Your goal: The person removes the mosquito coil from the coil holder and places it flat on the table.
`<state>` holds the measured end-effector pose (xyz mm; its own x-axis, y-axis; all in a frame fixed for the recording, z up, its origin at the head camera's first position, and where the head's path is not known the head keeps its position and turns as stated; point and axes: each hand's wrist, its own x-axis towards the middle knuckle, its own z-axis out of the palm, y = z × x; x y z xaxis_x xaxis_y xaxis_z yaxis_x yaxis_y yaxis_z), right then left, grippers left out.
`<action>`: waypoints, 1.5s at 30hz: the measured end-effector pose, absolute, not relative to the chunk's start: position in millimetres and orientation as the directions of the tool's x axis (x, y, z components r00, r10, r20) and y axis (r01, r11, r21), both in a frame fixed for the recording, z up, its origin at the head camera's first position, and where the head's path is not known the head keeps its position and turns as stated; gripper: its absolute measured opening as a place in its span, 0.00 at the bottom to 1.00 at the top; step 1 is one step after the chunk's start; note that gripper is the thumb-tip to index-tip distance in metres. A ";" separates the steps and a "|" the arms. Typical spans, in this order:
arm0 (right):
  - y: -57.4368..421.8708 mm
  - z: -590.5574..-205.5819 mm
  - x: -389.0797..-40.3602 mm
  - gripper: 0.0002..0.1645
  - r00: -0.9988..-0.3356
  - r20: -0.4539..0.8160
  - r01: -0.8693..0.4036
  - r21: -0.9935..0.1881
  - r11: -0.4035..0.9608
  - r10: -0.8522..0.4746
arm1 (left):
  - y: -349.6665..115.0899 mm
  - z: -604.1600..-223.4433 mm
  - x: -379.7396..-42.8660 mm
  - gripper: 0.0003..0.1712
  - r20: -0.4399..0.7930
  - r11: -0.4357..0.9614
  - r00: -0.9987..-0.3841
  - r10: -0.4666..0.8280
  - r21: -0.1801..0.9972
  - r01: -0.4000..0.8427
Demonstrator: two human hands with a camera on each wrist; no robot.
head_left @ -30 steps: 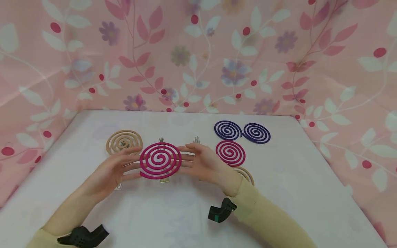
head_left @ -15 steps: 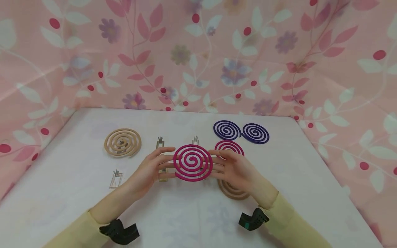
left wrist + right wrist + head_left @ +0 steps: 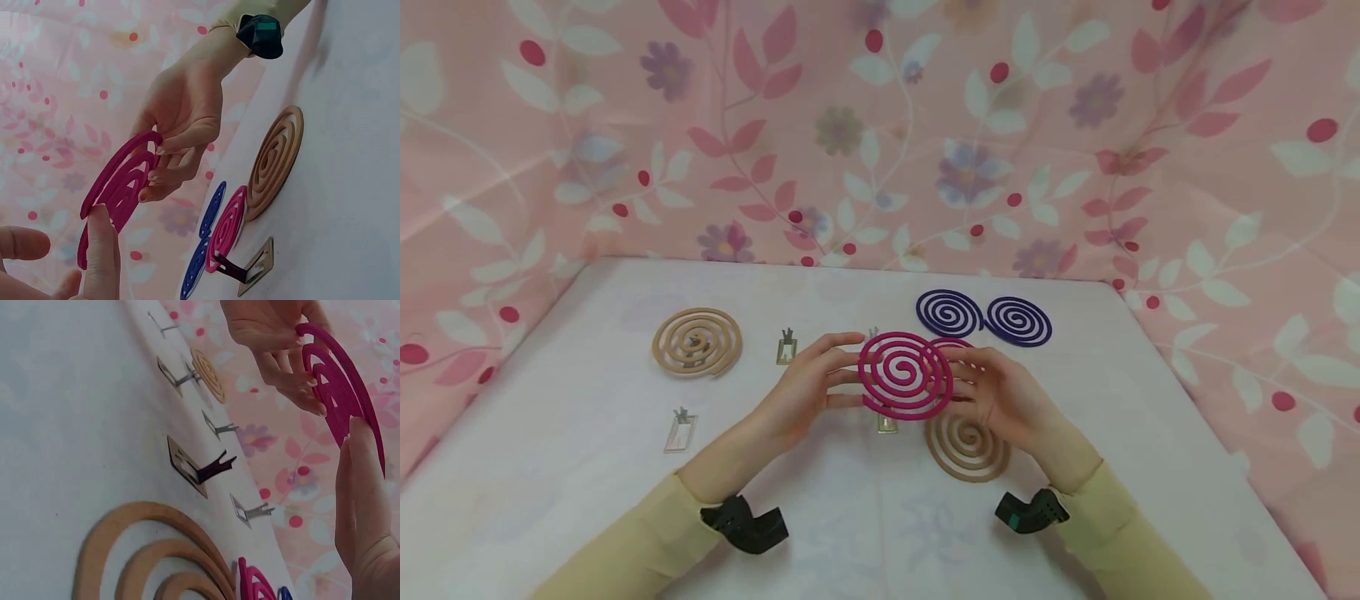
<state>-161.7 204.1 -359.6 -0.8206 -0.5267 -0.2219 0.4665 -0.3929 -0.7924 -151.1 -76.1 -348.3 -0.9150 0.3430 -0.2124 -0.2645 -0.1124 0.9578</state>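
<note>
A pink mosquito coil [image 3: 904,371] is held up between both hands, above the table and tilted to face the head camera. My left hand [image 3: 805,387] grips its left edge with the fingers spread. On the opposite edge, my right hand [image 3: 1015,404] holds it the same way. The left wrist view shows the coil [image 3: 122,181] off the table, fingertips at its rim. Behind it in the head view, a second pink coil [image 3: 952,342] lies on the table, mostly covered. A tan coil [image 3: 968,435] lies just below, near my right hand.
Two joined dark blue coils [image 3: 947,314] lie at the back right. Another tan coil [image 3: 696,340] rests at the left, over a metal stand. Several small metal coil stands, such as one at the front left [image 3: 681,433] and one behind my left hand [image 3: 787,350], are spread across the white table [image 3: 572,500].
Both hands have moved to the right with the pink coil between them. It now overlaps the second pink coil in the head view, and the left-hand stands have come into sight.
</note>
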 end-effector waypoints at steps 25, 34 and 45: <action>316.2 -354.0 -199.1 0.23 -0.925 -0.166 0.219 -0.968 -0.122 -0.342 | 44.7 -359.6 -196.5 0.25 -0.232 -0.308 -0.908 0.349 0.887 -0.345; 334.9 -364.9 -207.4 0.19 -0.936 -0.226 0.268 -0.954 -0.131 -0.269 | 83.9 -379.3 -206.8 0.25 -0.290 -0.378 -0.927 0.237 0.852 -0.363; 349.9 -374.0 -209.1 0.18 -0.936 -0.288 0.293 -0.956 0.002 -0.202 | 97.4 -383.9 -192.5 0.24 -0.273 -0.438 -0.944 0.187 0.837 -0.329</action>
<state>-209.1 349.9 -374.0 -0.9362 -0.2022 -0.2875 0.2932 0.0022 -0.9561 -192.5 97.4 -383.9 -0.9436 0.1874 -0.2728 -0.3288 -0.4375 0.8369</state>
